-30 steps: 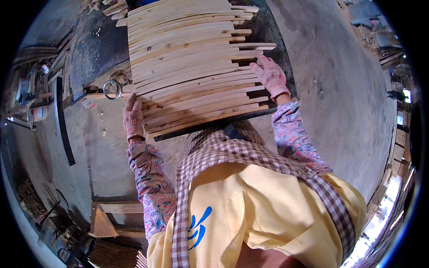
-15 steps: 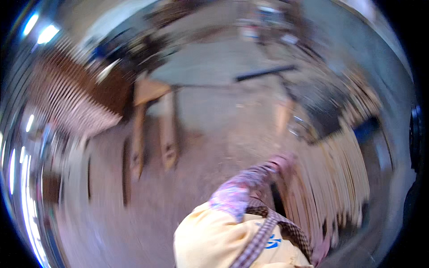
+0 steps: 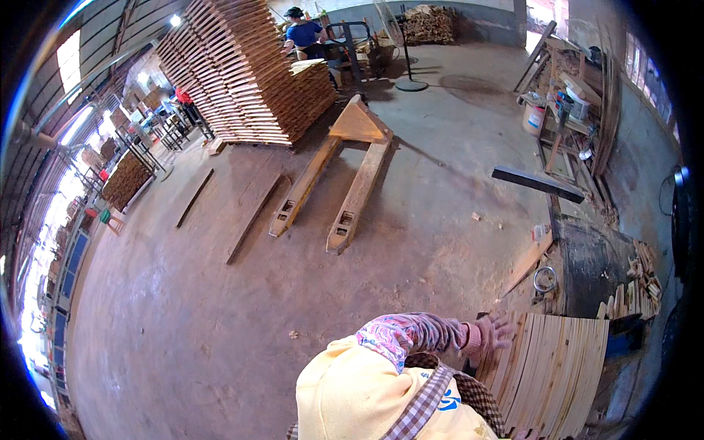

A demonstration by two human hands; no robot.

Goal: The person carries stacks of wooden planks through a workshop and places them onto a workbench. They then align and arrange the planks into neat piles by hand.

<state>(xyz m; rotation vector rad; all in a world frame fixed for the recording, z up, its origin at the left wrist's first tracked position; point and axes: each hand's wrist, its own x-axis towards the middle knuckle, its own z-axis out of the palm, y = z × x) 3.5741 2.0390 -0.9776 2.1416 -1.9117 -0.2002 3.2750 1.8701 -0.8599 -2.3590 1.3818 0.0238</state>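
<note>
My left hand, in a pinkish glove below a patterned sleeve, reaches right with its fingers spread. It lies at the far left corner of a stack of light wooden slats, and seems to touch the slats there. Nothing shows in its grasp. The slats lie side by side in a broad layer at the lower right, beside my yellow top and checked apron strap. My right hand is out of view.
A yellow pallet jack stands ahead, near a tall stack of boards. Dark strips lie on the floor. To the right are a dark beam, a black board and a cluttered wooden rack. A person sits far back.
The view has swung and sharpened from a blur; the pallet jack and slats sit further right in it. My left arm stays stretched toward the slats, its fingers now clearly spread.
</note>
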